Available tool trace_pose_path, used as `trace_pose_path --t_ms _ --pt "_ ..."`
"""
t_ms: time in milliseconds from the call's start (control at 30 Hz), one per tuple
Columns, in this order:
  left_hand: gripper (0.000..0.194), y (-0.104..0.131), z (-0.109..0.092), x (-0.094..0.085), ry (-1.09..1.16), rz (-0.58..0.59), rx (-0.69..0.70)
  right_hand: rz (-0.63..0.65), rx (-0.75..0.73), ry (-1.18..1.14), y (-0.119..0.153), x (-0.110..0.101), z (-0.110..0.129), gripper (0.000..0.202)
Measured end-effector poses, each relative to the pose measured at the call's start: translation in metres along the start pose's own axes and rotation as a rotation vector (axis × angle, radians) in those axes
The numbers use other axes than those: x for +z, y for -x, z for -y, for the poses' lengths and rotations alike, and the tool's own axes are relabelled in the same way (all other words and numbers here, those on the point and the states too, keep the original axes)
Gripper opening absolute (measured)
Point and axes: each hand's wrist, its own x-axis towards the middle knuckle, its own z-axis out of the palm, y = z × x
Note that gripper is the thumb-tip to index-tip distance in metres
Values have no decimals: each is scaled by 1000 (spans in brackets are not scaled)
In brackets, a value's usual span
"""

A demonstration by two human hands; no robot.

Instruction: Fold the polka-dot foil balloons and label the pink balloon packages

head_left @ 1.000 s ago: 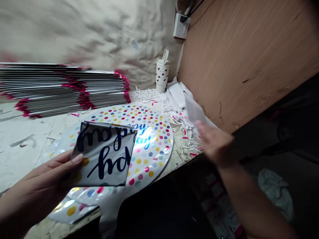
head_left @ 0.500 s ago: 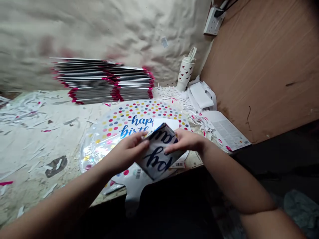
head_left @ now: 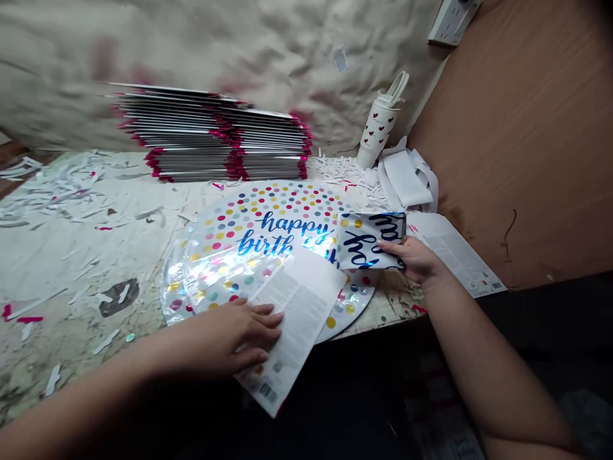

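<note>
A folded foil balloon [head_left: 361,246], silver with blue lettering, is gripped at its right edge by my right hand [head_left: 416,259], thumb on top. My left hand [head_left: 249,335] lies with fingers spread on a white printed paper sleeve [head_left: 299,310], whose lower corner with a barcode sticks out past the table's front edge. Beneath the sleeve, flat round foil balloons [head_left: 282,198] with coloured dots and blue "happy birthday" lettering lie on the table, partly covered by the sleeve and the folded balloon.
Stacked flat packets with pink edges [head_left: 191,140] stand at the back. A white tumbler with hearts [head_left: 378,128], white strips [head_left: 407,179] and another printed sleeve [head_left: 453,252] are at the right. Paper scraps litter the table [head_left: 62,255]. A brown panel [head_left: 527,140] bounds the right side.
My right hand has carried the folded balloon rightward, and my left hand has let go of it and come down on the sleeve. The sleeve now lies angled and more exposed. The view has shifted.
</note>
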Motion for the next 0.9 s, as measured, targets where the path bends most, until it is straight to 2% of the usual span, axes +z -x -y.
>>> trace_pose_path --t_ms 67,133,200,233,333,433,600,733,833,900 --pt "25 -4 -3 -13 14 -33 -84 -19 -33 50 -2 14 -10 34" --pt "27 -28 -4 -15 -86 -205 -108 -59 -79 84 -7 29 -18 38" --pt "25 -59 -1 -10 -262 -397 -60 -46 -88 84 -9 41 -25 42" --pt "23 -73 2 -7 -341 -457 -35 -38 -89 86 -9 44 -27 44" --pt "18 -94 10 1 -472 -494 0 -39 -96 99 -4 47 -32 45" --pt "14 -90 11 2 -495 -487 19 32 -105 158 3 44 -30 41" --pt "13 -77 4 -2 -565 -545 81 442 -1 379 -4 37 -3 31" --pt "14 -75 1 0 -603 -568 142 665 120 457 -22 47 19 37" --pt "14 -73 2 0 -593 -544 152 756 157 501 -29 63 27 36" --pt "14 -72 4 -1 -584 -544 147 750 156 534 -28 73 30 31"
